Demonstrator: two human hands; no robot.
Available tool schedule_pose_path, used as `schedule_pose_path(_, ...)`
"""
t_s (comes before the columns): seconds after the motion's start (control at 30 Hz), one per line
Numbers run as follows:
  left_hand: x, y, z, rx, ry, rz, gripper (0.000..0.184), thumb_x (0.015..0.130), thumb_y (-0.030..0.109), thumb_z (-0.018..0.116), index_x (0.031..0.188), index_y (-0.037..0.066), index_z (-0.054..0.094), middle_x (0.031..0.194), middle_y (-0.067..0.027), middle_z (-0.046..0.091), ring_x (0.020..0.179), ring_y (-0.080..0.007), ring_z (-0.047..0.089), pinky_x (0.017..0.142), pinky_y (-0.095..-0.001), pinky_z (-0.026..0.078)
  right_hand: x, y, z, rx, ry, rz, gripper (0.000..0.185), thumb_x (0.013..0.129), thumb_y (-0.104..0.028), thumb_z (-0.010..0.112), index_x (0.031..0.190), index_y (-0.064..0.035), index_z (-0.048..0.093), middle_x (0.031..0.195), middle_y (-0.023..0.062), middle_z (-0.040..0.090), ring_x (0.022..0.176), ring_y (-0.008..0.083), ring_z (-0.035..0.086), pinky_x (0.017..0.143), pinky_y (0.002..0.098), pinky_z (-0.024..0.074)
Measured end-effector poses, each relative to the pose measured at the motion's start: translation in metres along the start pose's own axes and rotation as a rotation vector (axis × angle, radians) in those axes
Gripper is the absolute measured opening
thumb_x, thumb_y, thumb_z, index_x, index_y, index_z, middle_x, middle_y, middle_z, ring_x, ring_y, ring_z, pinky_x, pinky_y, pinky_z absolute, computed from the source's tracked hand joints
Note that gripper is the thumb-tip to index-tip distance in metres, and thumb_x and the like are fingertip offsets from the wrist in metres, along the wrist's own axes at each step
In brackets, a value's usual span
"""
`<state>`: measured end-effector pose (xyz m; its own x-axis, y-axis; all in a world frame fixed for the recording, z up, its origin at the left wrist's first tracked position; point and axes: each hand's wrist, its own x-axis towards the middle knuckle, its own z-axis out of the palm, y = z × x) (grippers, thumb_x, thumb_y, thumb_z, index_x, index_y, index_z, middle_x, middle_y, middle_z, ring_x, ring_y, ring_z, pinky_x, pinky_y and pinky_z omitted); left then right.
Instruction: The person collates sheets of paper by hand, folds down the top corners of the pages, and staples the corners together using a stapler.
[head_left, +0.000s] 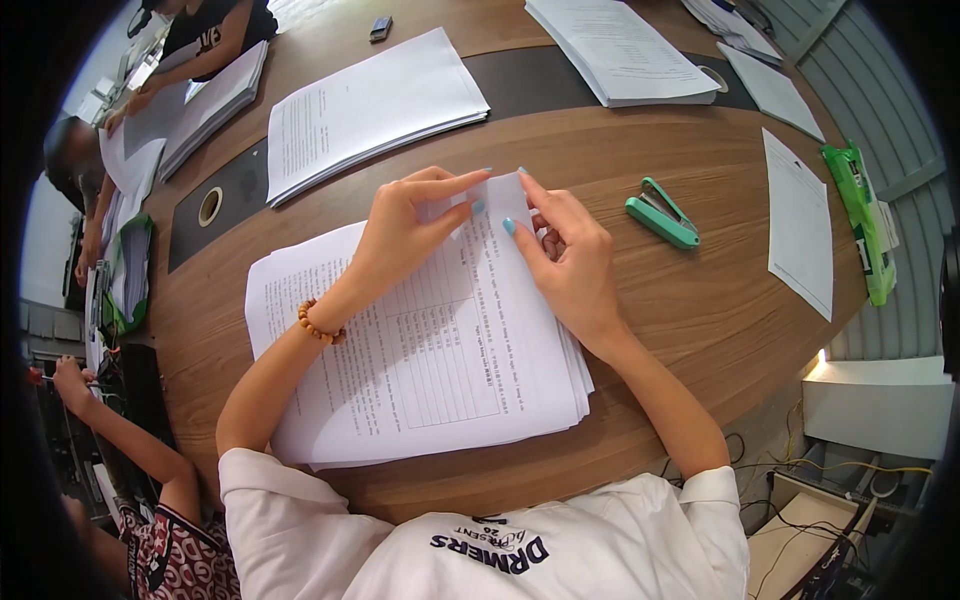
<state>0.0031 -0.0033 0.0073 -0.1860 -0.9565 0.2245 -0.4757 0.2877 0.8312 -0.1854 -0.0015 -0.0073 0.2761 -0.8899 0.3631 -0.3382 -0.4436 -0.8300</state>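
Papers (pixel 440 360) piled on the wooden table (pixel 690 310), mostly on the near side of the grip, pinched at the far edge between thumb and finger of left hand (pixel 415 225) and right hand (pixel 578 252) alike. Green stapler (pixel 664 215) just off to the right, untouched.

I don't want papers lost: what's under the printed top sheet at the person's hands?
Edges of more sheets peek out beneath the top sheet, and the wooden table lies below them. Whatever is printed on them is covered.

The white T-shirt (pixel 640 540) bears dark lettering (pixel 490 560), the beaded bracelet (pixel 312 328) is brown, nails (pixel 509 227) turquoise.
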Motion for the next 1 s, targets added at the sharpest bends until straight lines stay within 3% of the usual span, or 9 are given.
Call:
schedule_pose_path(0.1,0.0,-0.003,0.002,0.019,-0.004,0.017,0.042,0.077,-0.002,0.061,0.117,0.011,0.062,0.081,-0.0018,0.059,0.07,-0.0071,0.05,0.063,-0.0207,0.041,0.012,0.01,-0.026,-0.144,-0.036,-0.018,0.05,0.082,-0.016,0.063,0.127,0.002,0.047,0.105,0.0158,0.053,0.085,0.0243,0.056,0.075,0.0339,0.0479)
schedule_pose_path(0.17,-0.001,-0.005,0.003,0.016,0.004,0.029,0.043,0.076,-0.002,0.061,0.117,0.011,0.062,0.082,-0.0017,0.06,0.071,-0.0075,0.05,0.064,-0.0209,0.041,0.018,0.039,-0.061,-0.517,0.08,-0.04,0.055,0.082,-0.024,0.065,0.127,0.0021,0.046,0.114,0.0178,0.047,0.101,0.0299,0.049,0.087,0.0386,0.0432)
schedule_pose_path(0.27,-0.004,-0.003,0.003,-0.016,0.023,0.027,0.045,0.075,-0.003,0.062,0.117,0.012,0.062,0.085,-0.0021,0.06,0.072,-0.008,0.051,0.066,-0.0214,0.042,0.008,0.09,-0.105,-0.862,0.059,-0.076,0.052,0.082,-0.028,0.065,0.121,0.0021,0.049,0.117,0.0162,0.046,0.107,0.0305,0.045,0.087,0.04,0.0417)
schedule_pose_path(0.37,-0.004,-0.003,0.003,-0.03,0.025,0.062,0.046,0.073,-0.003,0.064,0.116,0.013,0.063,0.087,-0.0032,0.061,0.073,-0.0091,0.053,0.065,-0.0216,0.044,0.006,0.101,-0.117,-0.787,-0.085,-0.117,0.048,0.082,-0.031,0.065,0.115,0.0014,0.051,0.11,0.015,0.05,0.1,0.0284,0.049,0.084,0.0381,0.0421)
schedule_pose_path(0.43,-0.006,-0.003,0.003,0.12,0.043,0.15,0.047,0.072,-0.004,0.066,0.115,0.013,0.063,0.088,-0.0041,0.061,0.075,-0.0109,0.055,0.063,-0.0228,0.045,0.012,0.088,-0.116,-0.461,-0.074,0.137,0.044,0.081,-0.027,0.067,0.111,0.001,0.053,0.101,0.0143,0.057,0.091,0.0263,0.055,0.08,0.0357,0.044)
schedule_pose_path(0.53,-0.007,-0.007,0.005,0.155,0.079,0.209,0.047,0.071,-0.004,0.067,0.114,0.013,0.064,0.088,-0.0041,0.061,0.075,-0.0125,0.056,0.061,-0.0237,0.046,0.032,0.053,-0.114,-0.118,-0.251,0.135,0.041,0.078,-0.022,0.069,0.109,0.001,0.054,0.091,0.0146,0.062,0.08,0.0256,0.06,0.074,0.0337,0.0462)
schedule_pose_path(0.63,-0.007,-0.005,0.006,0.188,0.088,0.222,0.047,0.07,-0.005,0.068,0.113,0.012,0.064,0.089,-0.0041,0.061,0.075,-0.0132,0.056,0.061,-0.0241,0.047,0.053,0.008,-0.097,-0.231,-0.481,-0.071,0.037,0.073,-0.013,0.07,0.105,0.0003,0.057,0.089,0.0107,0.063,0.078,0.0166,0.058,0.072,0.0271,0.0446)
schedule_pose_path(0.73,-0.008,-0.008,0.007,0.128,0.09,0.195,0.039,0.071,0.002,0.069,0.107,0.015,0.067,0.088,-0.0022,0.061,0.082,-0.0176,0.054,0.078,-0.0304,0.043,0.068,-0.004,-0.083,-0.292,-0.607,-0.181,0.037,0.071,-0.014,0.07,0.103,0.0007,0.058,0.082,0.0104,0.063,0.073,0.0178,0.059,0.069,0.028,0.0457)
schedule_pose_path(1.0,-0.007,-0.008,0.008,0.144,0.118,0.234,0.038,0.071,0.003,0.069,0.107,0.015,0.067,0.085,-0.0006,0.061,0.079,-0.0159,0.054,0.079,-0.0295,0.042,0.085,-0.012,-0.068,-0.377,-0.758,-0.209,0.031,0.068,-0.018,0.071,0.09,0.0015,0.061,0.072,0.0116,0.063,0.062,0.0183,0.058,0.058,0.0273,0.0439)
